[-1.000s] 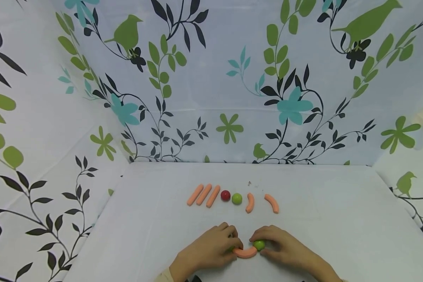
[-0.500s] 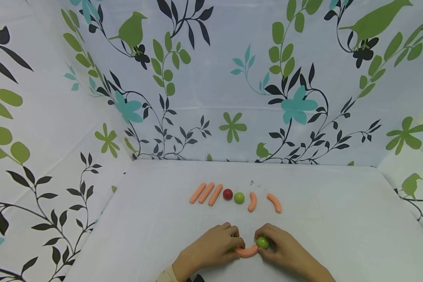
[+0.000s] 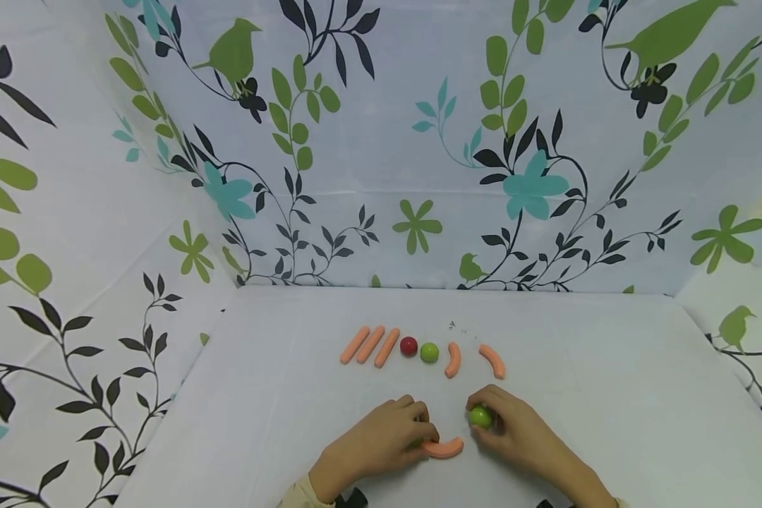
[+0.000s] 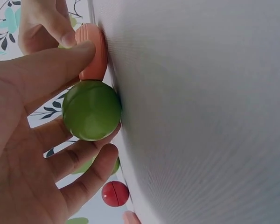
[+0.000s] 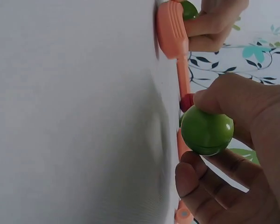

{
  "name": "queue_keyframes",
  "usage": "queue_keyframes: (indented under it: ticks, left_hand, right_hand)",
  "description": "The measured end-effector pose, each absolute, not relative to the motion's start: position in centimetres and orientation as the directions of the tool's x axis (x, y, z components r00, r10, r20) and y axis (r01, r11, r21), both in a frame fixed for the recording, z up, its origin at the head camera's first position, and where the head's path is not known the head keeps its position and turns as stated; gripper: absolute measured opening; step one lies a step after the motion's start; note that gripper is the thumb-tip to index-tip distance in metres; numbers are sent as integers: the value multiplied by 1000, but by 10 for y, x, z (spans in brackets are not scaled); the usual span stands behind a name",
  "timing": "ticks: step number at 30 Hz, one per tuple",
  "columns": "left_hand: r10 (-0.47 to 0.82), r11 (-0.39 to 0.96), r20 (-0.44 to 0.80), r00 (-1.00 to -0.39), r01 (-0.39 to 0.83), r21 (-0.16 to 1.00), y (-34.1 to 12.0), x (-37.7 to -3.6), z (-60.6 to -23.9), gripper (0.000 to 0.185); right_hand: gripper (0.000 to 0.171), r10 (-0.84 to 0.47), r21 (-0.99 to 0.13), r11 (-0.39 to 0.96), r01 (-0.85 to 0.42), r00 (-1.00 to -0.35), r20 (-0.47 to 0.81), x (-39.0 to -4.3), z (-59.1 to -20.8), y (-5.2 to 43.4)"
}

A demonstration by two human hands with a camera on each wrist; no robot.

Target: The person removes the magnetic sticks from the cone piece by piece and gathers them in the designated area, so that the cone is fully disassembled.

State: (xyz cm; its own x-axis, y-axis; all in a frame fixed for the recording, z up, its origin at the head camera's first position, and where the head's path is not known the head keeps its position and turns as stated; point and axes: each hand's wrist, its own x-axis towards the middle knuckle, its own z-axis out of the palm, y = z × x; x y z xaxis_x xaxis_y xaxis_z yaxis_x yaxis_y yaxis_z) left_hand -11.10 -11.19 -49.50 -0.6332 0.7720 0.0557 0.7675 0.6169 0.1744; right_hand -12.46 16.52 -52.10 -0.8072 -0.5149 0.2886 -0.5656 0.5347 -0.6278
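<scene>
Sausages come to 6 in the head view: 3 straight sausages [image 3: 370, 345] side by side at the far left of the row, 2 curved sausages [image 3: 453, 360] at its right end, and 1 more curved sausage [image 3: 443, 447] lying near, on the white desk [image 3: 609, 409]. Balls number 4: a red ball [image 3: 408, 346] and a green ball [image 3: 429, 352] sit in the middle of the far row, 1 green ball [image 3: 480, 417] is pinched between the thumb and curled fingers of the right hand [image 3: 514, 434], clear of the desk in the right wrist view, and 1 more green ball [image 4: 92, 110] sits under the left hand [image 3: 381, 441]. From the head camera that last ball is almost wholly hidden, only a sliver of green showing under the fingers; the left wrist view shows it touching the desk with the fingers curled round it, the thumb pressing the near sausage's left end. Both forearms are cut off by the lower frame edge.
</scene>
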Motion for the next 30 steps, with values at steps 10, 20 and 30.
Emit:
queue_keyframes:
  ticks: [10, 20, 30]
  left_hand:
    - [748, 644, 59, -661, 744, 179, -115, -111, -494, 11]
    - [762, 620, 139, -632, 775, 126, -108, -105, -500, 17]
    - [759, 621, 143, -635, 773, 133, -102, -107, -501, 21]
  right_hand:
    - [33, -405, -517, 695, -500, -866, 292, -148, -516, 149]
    - [34, -261, -529, 794, -298, -954, 145, -166, -510, 125]
    - [38, -206, -565, 785, -252, -968, 146, -173, -513, 127]
